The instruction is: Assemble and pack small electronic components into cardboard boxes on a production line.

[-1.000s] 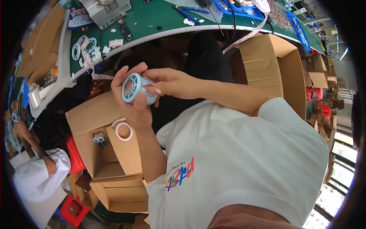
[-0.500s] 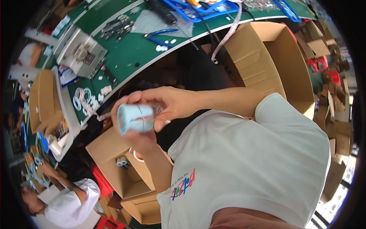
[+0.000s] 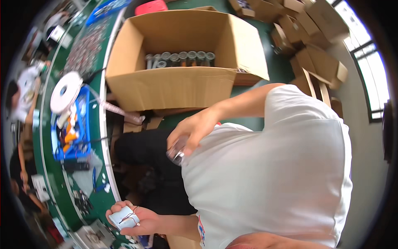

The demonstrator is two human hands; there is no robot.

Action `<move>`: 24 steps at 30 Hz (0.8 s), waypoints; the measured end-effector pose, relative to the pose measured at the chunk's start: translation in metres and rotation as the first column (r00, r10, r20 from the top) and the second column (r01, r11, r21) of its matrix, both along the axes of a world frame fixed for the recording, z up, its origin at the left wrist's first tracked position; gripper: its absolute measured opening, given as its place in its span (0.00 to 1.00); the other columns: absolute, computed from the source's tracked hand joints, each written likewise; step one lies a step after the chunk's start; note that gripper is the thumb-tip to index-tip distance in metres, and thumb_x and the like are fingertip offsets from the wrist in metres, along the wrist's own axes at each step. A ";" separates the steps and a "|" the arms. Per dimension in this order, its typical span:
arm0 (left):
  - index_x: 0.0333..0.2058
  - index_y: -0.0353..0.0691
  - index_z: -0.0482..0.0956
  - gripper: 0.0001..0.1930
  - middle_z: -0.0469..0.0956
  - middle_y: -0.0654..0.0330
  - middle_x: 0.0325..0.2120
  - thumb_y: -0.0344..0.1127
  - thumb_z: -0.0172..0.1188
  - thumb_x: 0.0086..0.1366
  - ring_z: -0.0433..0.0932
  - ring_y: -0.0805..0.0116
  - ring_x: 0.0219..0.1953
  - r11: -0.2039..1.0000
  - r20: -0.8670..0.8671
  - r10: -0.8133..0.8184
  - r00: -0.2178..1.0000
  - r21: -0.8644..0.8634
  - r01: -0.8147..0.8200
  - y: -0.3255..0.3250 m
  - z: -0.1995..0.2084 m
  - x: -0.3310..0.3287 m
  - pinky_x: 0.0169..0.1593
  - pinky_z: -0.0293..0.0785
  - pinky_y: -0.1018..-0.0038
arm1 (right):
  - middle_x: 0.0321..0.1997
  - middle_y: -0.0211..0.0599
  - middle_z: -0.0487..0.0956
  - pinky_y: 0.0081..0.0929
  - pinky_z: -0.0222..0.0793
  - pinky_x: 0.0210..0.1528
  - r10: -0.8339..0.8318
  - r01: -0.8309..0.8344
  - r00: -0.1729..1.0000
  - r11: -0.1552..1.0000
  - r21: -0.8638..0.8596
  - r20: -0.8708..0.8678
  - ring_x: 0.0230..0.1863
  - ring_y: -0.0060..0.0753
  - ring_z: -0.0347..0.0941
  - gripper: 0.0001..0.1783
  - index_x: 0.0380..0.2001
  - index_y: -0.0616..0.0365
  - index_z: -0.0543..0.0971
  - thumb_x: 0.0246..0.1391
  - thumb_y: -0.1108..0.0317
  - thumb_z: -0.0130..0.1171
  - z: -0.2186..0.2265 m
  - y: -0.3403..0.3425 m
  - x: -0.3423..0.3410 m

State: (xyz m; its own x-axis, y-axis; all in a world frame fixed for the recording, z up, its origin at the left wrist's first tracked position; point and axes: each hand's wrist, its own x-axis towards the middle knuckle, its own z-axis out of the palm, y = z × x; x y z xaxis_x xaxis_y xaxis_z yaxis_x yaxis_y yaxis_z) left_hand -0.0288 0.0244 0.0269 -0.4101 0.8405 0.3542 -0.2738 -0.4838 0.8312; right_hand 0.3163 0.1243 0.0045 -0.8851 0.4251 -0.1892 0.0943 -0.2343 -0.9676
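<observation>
My left hand point(image 3: 145, 222), palm up at the lower left beside the table edge, has its fingers curled round a light blue cylindrical part point(image 3: 124, 217). Thin dark wires with a small white connector lie across that part. Higher up, in front of my shirt, my right hand point(image 3: 195, 129) points downward and grips a clear, see-through cup-shaped piece point(image 3: 177, 152), blurred by motion. Beyond this hand stands a large open cardboard box point(image 3: 174, 89). Several clear cylinders with round rims point(image 3: 192, 58) stand in rows inside it.
Along the left runs a green worktable point(image 3: 93, 182) with a blue tray point(image 3: 85, 145) of small parts, a white tape reel point(image 3: 66, 92) and blue-handled pliers point(image 3: 96, 182). Cardboard boxes point(image 3: 319, 62) are piled at the upper right. Other people work beyond the table.
My view has swung right toward the big box. My hands, together round the blue part before, are now apart: the left keeps it, while the right is lower by my shirt with the clear piece.
</observation>
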 end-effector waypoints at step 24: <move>0.59 0.37 0.69 0.32 0.78 0.54 0.40 0.60 0.54 0.72 0.77 0.62 0.36 0.972 -0.149 -0.227 0.963 -0.105 0.212 0.051 0.002 0.076 0.41 0.74 0.69 | 0.35 0.41 0.87 0.40 0.79 0.39 -0.117 -0.314 0.538 0.891 0.327 0.835 0.33 0.48 0.82 0.08 0.30 0.54 0.86 0.53 0.65 0.60 -0.234 -0.129 0.237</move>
State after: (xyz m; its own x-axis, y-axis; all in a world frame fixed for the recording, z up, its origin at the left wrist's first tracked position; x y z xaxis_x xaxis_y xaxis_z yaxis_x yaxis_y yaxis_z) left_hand 0.0472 0.0755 0.0287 -0.1565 0.9341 0.3209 -0.2262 -0.3502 0.9090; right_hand 0.5536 -0.0045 -0.2297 -0.4614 0.5657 -0.6834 0.8813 0.2039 -0.4263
